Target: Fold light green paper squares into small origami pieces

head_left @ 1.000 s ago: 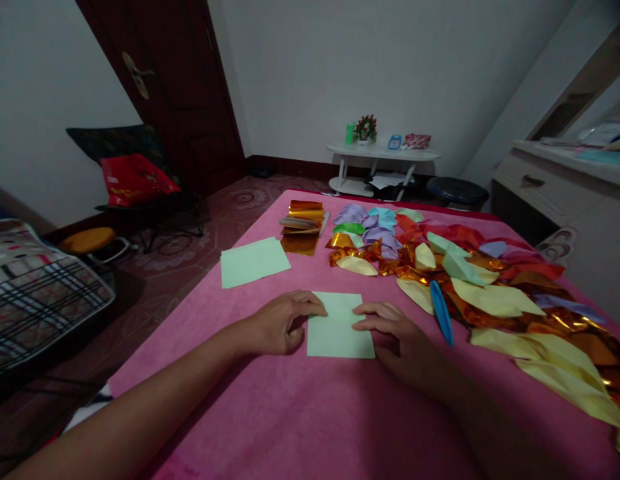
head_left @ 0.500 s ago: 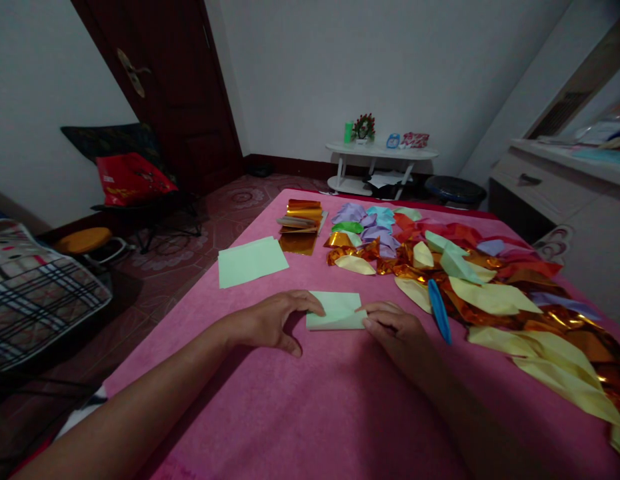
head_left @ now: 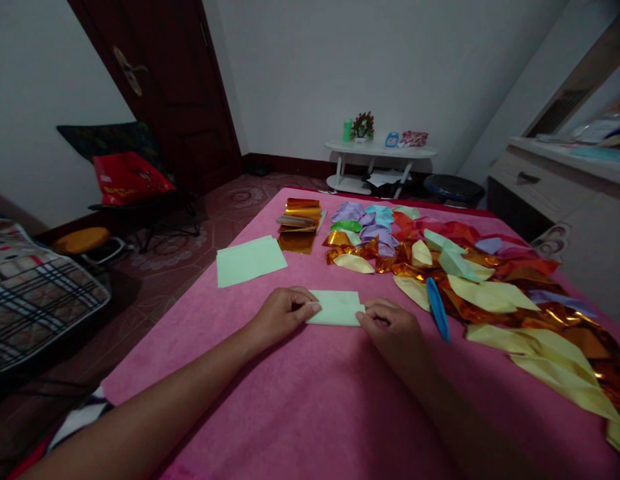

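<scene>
Left hand (head_left: 279, 313), thumb now on folded green paper (head_left: 337, 311)

the head camera looks forward, down over both hands (head_left: 281, 315).

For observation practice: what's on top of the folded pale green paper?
Thumbs of the left hand and right hand, at either end of the folded paper; the surface beneath them is covered.

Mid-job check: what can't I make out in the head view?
Folded green sheet, left end: head view, partly covered by the left hand.
Its right end: head view, partly covered by the right hand.
Yellow paper at lower right: head view, cut off by the frame's right edge.
Red bag, lettering: head view, too small and blurred.
</scene>
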Available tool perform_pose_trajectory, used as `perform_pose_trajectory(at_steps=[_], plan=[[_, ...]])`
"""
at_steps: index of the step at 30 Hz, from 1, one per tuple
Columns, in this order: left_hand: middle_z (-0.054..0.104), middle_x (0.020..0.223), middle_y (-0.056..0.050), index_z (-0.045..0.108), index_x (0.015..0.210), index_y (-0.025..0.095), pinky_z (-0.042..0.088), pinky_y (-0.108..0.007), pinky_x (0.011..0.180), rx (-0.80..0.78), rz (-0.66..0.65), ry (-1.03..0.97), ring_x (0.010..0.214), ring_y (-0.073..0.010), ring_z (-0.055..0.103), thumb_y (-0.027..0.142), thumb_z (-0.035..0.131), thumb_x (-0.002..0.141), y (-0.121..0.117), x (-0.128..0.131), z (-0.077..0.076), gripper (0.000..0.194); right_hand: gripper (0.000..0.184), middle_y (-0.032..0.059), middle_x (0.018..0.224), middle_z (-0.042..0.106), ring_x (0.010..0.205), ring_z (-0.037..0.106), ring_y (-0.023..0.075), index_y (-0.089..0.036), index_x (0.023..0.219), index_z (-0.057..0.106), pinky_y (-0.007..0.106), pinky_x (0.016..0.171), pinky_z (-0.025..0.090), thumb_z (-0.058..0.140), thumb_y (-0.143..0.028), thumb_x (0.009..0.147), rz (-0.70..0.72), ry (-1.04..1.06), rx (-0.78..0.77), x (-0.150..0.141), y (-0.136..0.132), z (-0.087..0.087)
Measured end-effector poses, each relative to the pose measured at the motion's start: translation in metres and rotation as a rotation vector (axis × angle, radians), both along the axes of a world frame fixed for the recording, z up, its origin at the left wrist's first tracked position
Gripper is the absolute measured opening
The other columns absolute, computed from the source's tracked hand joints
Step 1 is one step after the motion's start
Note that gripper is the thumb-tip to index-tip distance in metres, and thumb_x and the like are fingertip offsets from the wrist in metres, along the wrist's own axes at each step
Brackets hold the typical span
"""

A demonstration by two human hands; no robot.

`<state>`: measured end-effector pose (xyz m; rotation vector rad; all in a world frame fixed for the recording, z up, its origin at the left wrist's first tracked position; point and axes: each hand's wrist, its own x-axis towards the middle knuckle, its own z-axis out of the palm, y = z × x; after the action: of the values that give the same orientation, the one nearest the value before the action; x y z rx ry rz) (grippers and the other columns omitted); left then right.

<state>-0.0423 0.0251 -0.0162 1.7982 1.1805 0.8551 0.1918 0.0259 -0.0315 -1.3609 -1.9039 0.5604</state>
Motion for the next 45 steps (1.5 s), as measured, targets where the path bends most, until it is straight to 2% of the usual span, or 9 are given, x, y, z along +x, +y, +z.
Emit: perform_pose_trajectory(at_steps=[7,14,17,20,23,30,35,40,45], plan=[[0.07,0.077,-0.004,0.062,0.059,0.015,0.044,-0.024,0.062,0.028,0.186,0.148,0.065,-0.0145,0.061,0.03,0.065,0.075,0.005,0.003,-0.01,0.023,0.022,0.0018,0.075,0.064,0.076,0.058,0.018,-0.021,0.057,0.056,0.028,0.07,0.042,0.056,-0.023,0.078,-0.052,-0.116,0.0,-0.004,0.0,0.004],[0.07,0.077,-0.003,0.062,0.064,0.016,0.043,-0.024,0.059,0.065,0.213,0.193,0.062,-0.0132,0.058,0.027,0.066,0.073,0.002,0.003,-0.015,0.015,0.022,-0.0002,0.073,0.059,0.074,0.056,0.0167,-0.021,0.057,0.05,0.028,0.067,0.039,0.058,-0.023,0.077,-0.085,-0.221,0.001,-0.007,-0.003,0.009],[0.064,0.076,-0.002,0.062,0.072,0.016,0.042,-0.025,0.06,0.121,0.21,0.241,0.065,-0.0136,0.056,0.026,0.067,0.073,0.0,0.003,-0.013,0.012,0.014,0.0004,0.082,0.058,0.076,0.057,0.017,-0.022,0.068,0.053,0.028,0.068,0.04,0.062,-0.027,0.076,-0.125,-0.249,-0.007,-0.006,-0.001,0.007],[0.059,0.084,-0.002,0.061,0.091,0.017,0.044,-0.027,0.066,0.183,0.231,0.312,0.073,-0.0158,0.055,0.03,0.072,0.07,-0.001,0.0,-0.012,0.026,0.029,0.0033,0.093,0.06,0.081,0.059,0.0193,-0.021,0.092,0.055,0.03,0.07,0.042,0.07,-0.031,0.07,-0.144,-0.239,-0.044,-0.007,0.004,0.007],[0.056,0.089,-0.003,0.059,0.102,0.019,0.045,-0.03,0.07,0.206,0.235,0.347,0.08,-0.0181,0.054,0.036,0.076,0.067,-0.001,-0.001,-0.012,0.043,0.047,0.0035,0.094,0.063,0.081,0.06,0.0214,-0.021,0.101,0.056,0.03,0.066,0.041,0.076,-0.035,0.062,-0.148,-0.282,-0.125,-0.01,0.008,0.011],[0.057,0.094,-0.003,0.055,0.114,0.022,0.045,-0.031,0.072,0.211,0.227,0.34,0.08,-0.0182,0.054,0.042,0.077,0.066,-0.001,0.0,-0.013,0.057,0.032,0.0022,0.09,0.063,0.085,0.06,0.0225,-0.024,0.088,0.06,0.031,0.066,0.041,0.075,-0.038,0.062,-0.136,-0.296,-0.158,-0.015,0.006,0.012],[0.061,0.096,-0.003,0.055,0.116,0.022,0.045,-0.031,0.073,0.216,0.243,0.306,0.081,-0.0183,0.055,0.039,0.078,0.065,-0.003,0.001,-0.013,0.058,0.051,0.0029,0.094,0.067,0.083,0.064,0.0243,-0.025,0.107,0.054,0.031,0.064,0.041,0.076,-0.037,0.062,-0.202,-0.29,-0.162,-0.019,0.001,0.013],[0.062,0.104,-0.005,0.056,0.116,0.023,0.046,-0.033,0.078,0.214,0.245,0.263,0.084,-0.0193,0.056,0.034,0.079,0.064,-0.005,0.001,-0.014,0.058,0.052,0.0069,0.095,0.071,0.081,0.067,0.0285,-0.027,0.11,0.056,0.032,0.061,0.04,0.075,-0.042,0.065,-0.218,-0.376,-0.156,-0.024,-0.004,0.018],[0.063,0.103,-0.006,0.055,0.118,0.023,0.045,-0.035,0.079,0.198,0.258,0.21,0.087,-0.0209,0.056,0.033,0.079,0.063,-0.005,0.001,-0.016,0.061,0.05,0.0026,0.087,0.071,0.074,0.067,0.0235,-0.028,0.113,0.054,0.03,0.06,0.044,0.073,-0.034,0.067,-0.179,-0.147,-0.146,-0.021,-0.002,0.005]])
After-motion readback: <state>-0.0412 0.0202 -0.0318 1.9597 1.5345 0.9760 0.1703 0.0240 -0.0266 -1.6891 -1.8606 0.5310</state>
